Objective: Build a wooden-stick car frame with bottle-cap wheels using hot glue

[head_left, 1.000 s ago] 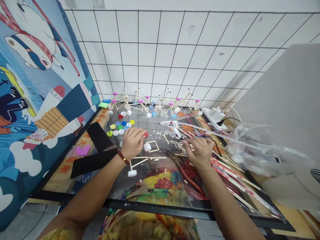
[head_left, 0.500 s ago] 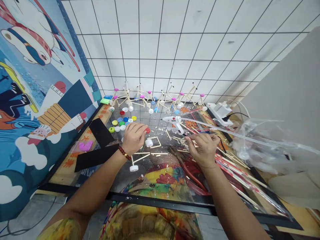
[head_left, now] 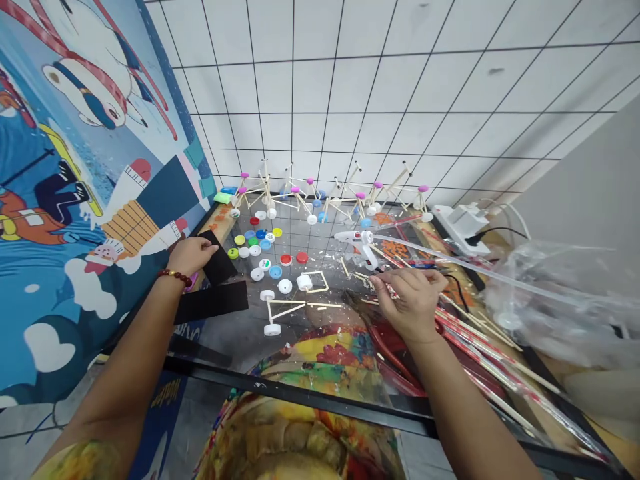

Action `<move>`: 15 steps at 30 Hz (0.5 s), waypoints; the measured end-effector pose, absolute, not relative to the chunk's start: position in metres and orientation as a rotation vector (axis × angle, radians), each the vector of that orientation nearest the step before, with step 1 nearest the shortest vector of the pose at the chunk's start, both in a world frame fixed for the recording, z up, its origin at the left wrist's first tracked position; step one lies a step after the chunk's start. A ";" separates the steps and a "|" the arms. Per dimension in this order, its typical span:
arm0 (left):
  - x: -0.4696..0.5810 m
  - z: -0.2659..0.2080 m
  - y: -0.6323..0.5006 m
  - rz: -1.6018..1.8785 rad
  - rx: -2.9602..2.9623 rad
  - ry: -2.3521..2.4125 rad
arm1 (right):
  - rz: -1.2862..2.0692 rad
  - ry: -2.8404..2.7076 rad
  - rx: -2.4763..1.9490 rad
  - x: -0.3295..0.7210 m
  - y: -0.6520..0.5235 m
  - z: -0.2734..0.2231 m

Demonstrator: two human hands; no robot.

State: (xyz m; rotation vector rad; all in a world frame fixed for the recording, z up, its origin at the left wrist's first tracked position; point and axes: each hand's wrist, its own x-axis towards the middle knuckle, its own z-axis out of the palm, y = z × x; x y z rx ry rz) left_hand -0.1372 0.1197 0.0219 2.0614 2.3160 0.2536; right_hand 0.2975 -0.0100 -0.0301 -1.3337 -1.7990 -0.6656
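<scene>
Noted stick frame (head_left: 287, 303) with white caps (head_left: 272, 329) at one end, on near worktop (head_left: 233, 340); saw red-handled pliers (head_left: 385, 348) to its right; found right hand (head_left: 413, 297) beside wood scraps (head_left: 364, 279), with thumb and fingertips close together; found left hand (head_left: 190, 257) at farther black strip (head_left: 220, 263), with fingers curled; could not tell, for either, whether gripping anything; recorded loose coloured caps (head_left: 253, 241) left of glue gun (head_left: 367, 239); saw stick models (head_left: 360, 196) along far edge.

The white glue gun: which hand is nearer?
Right: the right hand is just below and right of the glue gun; the left hand is far left, by a black strip.
</scene>
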 end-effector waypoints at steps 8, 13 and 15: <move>-0.156 -0.009 0.130 0.103 1.833 2.489 | -0.634 -1.761 -1.382 0.297 -0.012 -0.031; -0.160 -0.018 0.133 0.316 1.825 2.472 | -0.592 -1.750 -1.416 0.297 -0.014 -0.030; -0.160 -0.022 0.132 0.474 1.835 2.439 | -0.577 -1.756 -1.440 0.297 -0.014 -0.031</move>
